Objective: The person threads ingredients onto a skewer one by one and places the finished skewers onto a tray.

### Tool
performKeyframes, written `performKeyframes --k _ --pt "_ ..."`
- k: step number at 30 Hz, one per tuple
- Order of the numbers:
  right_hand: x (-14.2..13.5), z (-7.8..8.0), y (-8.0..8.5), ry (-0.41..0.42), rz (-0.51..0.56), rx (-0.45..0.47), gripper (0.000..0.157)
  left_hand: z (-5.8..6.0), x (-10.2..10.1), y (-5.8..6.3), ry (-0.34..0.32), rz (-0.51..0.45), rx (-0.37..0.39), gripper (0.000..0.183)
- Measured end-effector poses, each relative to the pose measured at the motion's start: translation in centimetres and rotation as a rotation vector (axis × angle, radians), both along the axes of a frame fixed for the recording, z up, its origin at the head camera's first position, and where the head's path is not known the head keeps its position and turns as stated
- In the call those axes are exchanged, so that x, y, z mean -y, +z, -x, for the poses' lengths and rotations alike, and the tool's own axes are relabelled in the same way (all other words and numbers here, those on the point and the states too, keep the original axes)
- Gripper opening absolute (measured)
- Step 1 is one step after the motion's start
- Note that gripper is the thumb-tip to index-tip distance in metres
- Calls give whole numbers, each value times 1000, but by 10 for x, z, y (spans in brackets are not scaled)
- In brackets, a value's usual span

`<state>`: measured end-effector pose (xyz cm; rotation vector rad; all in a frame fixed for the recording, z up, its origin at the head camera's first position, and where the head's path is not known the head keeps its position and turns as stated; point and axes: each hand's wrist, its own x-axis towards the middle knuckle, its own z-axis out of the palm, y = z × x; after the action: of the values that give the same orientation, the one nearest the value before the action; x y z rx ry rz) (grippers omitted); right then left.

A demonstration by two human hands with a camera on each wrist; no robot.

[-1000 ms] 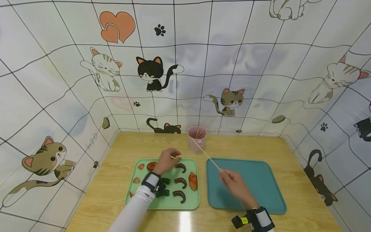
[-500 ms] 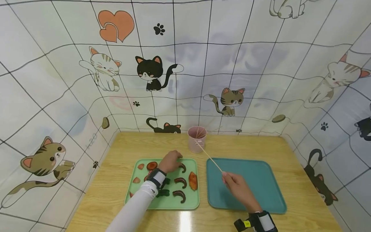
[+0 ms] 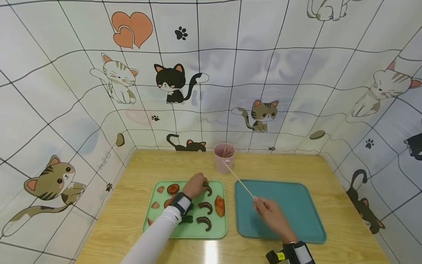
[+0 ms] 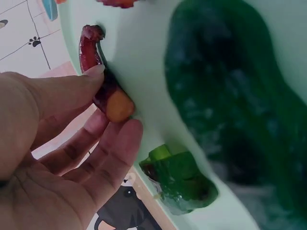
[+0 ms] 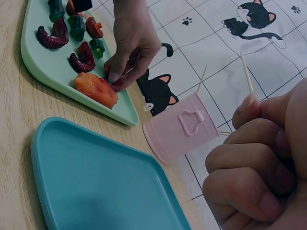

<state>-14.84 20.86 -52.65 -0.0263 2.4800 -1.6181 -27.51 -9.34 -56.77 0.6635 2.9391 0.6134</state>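
In the head view my left hand (image 3: 195, 185) is over the back of the light green tray (image 3: 212, 233). Its thumb and fingers pinch a dark red curled octopus tentacle (image 4: 90, 53), whose cut end looks orange in the left wrist view. Two more tentacles, the middle one (image 3: 205, 207) and the front one (image 3: 204, 222), lie nearer on the tray. My right hand (image 3: 270, 213) grips a thin wooden skewer (image 3: 240, 180) by its lower end, above the blue tray (image 3: 296, 220). The skewer's far end points toward the pink bucket.
A pink bucket (image 3: 224, 165) with several skewers stands behind the trays. The green tray also bears an orange-brown piece (image 3: 219, 206), green pepper chunks (image 4: 180, 184), and round reddish slices (image 3: 173, 189). A cat-printed sheet encloses the wooden table (image 3: 277, 165).
My left hand has moved slightly right and down onto the rear tentacle and now pinches it. The right hand has shifted slightly, still holding the skewer.
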Motion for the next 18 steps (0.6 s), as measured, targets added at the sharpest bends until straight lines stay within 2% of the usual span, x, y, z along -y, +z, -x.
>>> performKeyframes --k 6,13,18 --pt "1 0 -3 9 -4 -1 54 -3 3 6 31 -100 39 6" --pt "2 -1 0 -1 3 21 52 -3 14 9 50 -232 22 3" --pt "2 -2 4 -12 16 44 51 -4 21 22 136 -395 97 8"
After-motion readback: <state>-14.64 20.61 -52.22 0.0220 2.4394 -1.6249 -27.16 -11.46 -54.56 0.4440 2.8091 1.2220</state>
